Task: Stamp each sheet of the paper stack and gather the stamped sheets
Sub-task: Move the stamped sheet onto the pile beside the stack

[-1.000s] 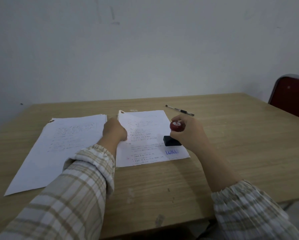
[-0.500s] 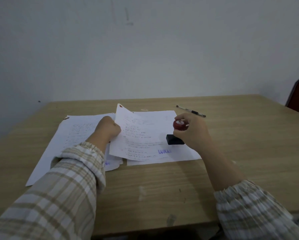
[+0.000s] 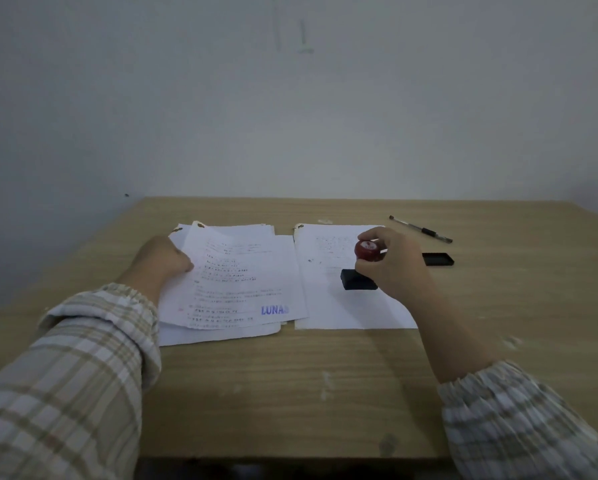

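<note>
Left hand [image 3: 164, 259] pinches stamped sheet [image 3: 235, 282] onto left pile; right hand [image 3: 391, 265] grips stamp [image 3: 360, 271] above right stack [image 3: 332, 306]; next judged: press near-right corner.

1. We look from a single head-worn, wide-angle camera, facing forward and down across the tabletop [image 3: 325, 393] toward a bare wall [image 3: 290, 116].
2. Our sleeves rise from the bottom corners; both hands sit near mid-frame, at arm's reach.
3. The tabletop's near edge runs along the bottom; its far edge meets the wall.
</note>
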